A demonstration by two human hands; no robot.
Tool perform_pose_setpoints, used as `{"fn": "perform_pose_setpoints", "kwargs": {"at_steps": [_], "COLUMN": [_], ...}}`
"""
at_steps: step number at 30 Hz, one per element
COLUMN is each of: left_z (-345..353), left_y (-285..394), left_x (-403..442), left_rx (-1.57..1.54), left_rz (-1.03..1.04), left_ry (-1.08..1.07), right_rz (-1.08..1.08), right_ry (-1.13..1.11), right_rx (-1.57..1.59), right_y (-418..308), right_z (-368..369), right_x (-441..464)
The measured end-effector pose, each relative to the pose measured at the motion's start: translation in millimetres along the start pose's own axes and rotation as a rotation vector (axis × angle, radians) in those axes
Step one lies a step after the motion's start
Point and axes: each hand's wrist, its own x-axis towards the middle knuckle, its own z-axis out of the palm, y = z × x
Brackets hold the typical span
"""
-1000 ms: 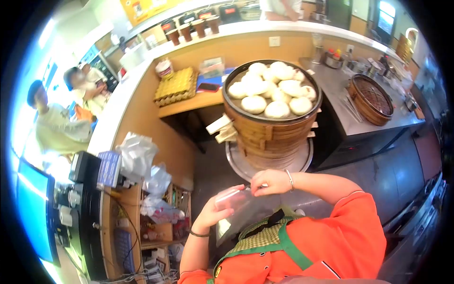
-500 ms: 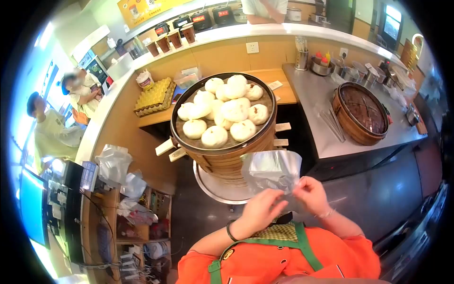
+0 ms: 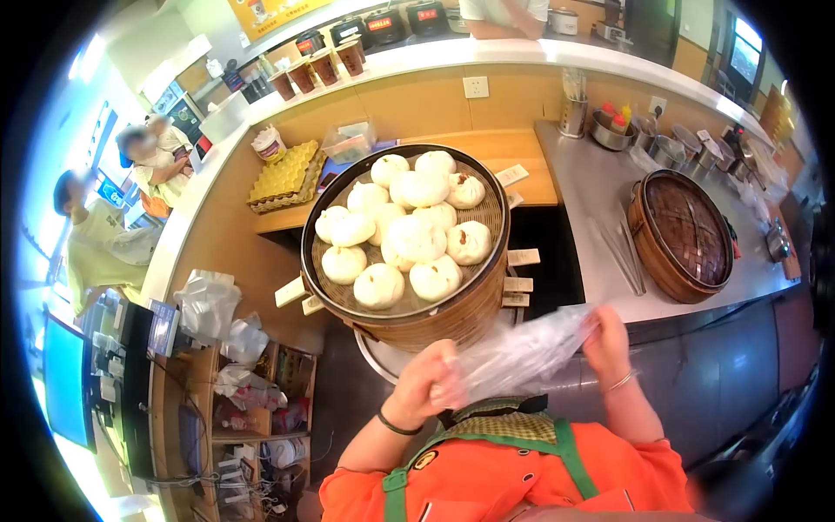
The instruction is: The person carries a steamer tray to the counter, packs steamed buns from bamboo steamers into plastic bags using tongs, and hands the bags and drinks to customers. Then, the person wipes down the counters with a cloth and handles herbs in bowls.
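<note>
A clear plastic bag point(image 3: 520, 358) is stretched sideways between my two hands, in front of my apron and slightly blurred. My left hand point(image 3: 428, 376) grips its left end with curled fingers. At the bag's upper right end, my right hand point(image 3: 606, 341) is closed on the film. Just beyond the hands stands a tall stack of bamboo steamers point(image 3: 426, 329). Its top tier holds a pile of white steamed buns point(image 3: 416, 237), some with brown filling showing at the top. Neither hand touches the buns.
A lidded bamboo steamer point(image 3: 683, 228) and metal tongs point(image 3: 619, 252) lie on the steel counter point(image 3: 584, 193) at right. Yellow egg trays point(image 3: 285, 177) sit behind left. Cups point(image 3: 323, 68) line the ledge. Plastic bags point(image 3: 209, 298) hang over left shelves. Several people stand beyond the counter.
My hands have moved apart, the left going left and the right going right and up. The bag, which hung open from pinched fingers, is now pulled out lengthwise between them. The view shifted slightly.
</note>
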Motion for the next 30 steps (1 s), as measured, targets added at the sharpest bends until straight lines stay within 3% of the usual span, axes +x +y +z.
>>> {"fn": "perform_pose_setpoints", "kwargs": {"at_steps": [1, 2, 4, 5, 6, 7, 8, 10, 11, 12, 13, 14, 16, 17, 18, 20, 22, 23, 25, 26, 28, 29, 30], "left_z": [-1, -2, 12, 19, 15, 16, 21, 38, 51, 58, 69, 78, 45, 28, 11, -10, -19, -20, -24, -26, -35, -21, -14], "left_y": [13, 25, 47, 61, 74, 86, 97, 114, 120, 114, 107, 103, 92, 92, 92, 76, 63, 55, 48, 46, 41, 44, 46], "left_x": [4, 9, 20, 23, 26, 29, 33, 47, 50, 57, 68, 83, 114, 132, 148, 177, 195, 199, 204, 202, 200, 199, 198], "left_rx": [0.277, 0.551, 0.990, 1.290, 1.222, 1.036, 0.848, 0.899, 1.104, 1.378, 1.731, 2.056, 2.316, 2.351, 2.385, 2.450, 2.506, 2.664, 2.822, 2.817, 2.838, 2.793, 2.799], "left_rz": [-0.104, -0.202, -0.398, -0.332, -0.217, -0.111, -0.007, -0.205, -0.382, -0.308, -0.428, -0.551, -0.413, -0.276, -0.140, -0.231, -0.336, -0.385, -0.471, -0.503, -0.281, -0.285, -0.297], "left_ry": [0.010, 0.020, -0.058, -0.225, -0.527, -0.634, -0.735, -0.843, -0.724, -0.577, -0.280, 0.062, 0.393, 0.377, 0.364, 0.514, 0.661, 0.736, 0.794, 0.810, 0.871, 0.819, 0.827], "right_rz": [0.192, 0.330, 0.491, 0.504, 0.620, 0.715, 0.721, 0.208, -0.091, -0.510, -0.731, -0.994, -1.275, -1.124, -1.186, -1.254, -1.189, -1.193, -0.643, -0.639, -0.520, -0.524, -0.688], "right_ry": [0.229, -0.095, -0.573, -0.567, -0.782, -0.991, -1.003, -1.651, -1.784, -1.705, -1.568, -1.525, -1.439, -1.419, -1.445, -1.521, -1.669, -1.714, -1.812, -1.834, -1.830, -1.840, -1.823], "right_rx": [0.145, 0.346, 0.328, 0.323, -0.045, -0.423, -0.422, -1.289, -1.509, -1.973, -2.204, -2.071, -1.925, -2.041, -2.063, -2.052, -1.972, -1.942, -1.974, -1.948, -1.807, -1.790, -1.717], "right_y": [-14, -29, -50, -56, -61, -67, -73, -80, -80, -81, -75, -70, -39, -29, -14, 21, 44, 42, 40, 37, 29, 24, 19], "right_z": [13, 14, 39, 43, 46, 54, 78, 137, 153, 171, 186, 195, 210, 226, 232, 232, 228, 234, 240, 240, 233, 226, 216], "right_x": [14, 18, 24, 32, 45, 59, 67, 72, 81, 85, 96, 117, 170, 184, 205, 244, 275, 275, 277, 274, 270, 266, 261]}}
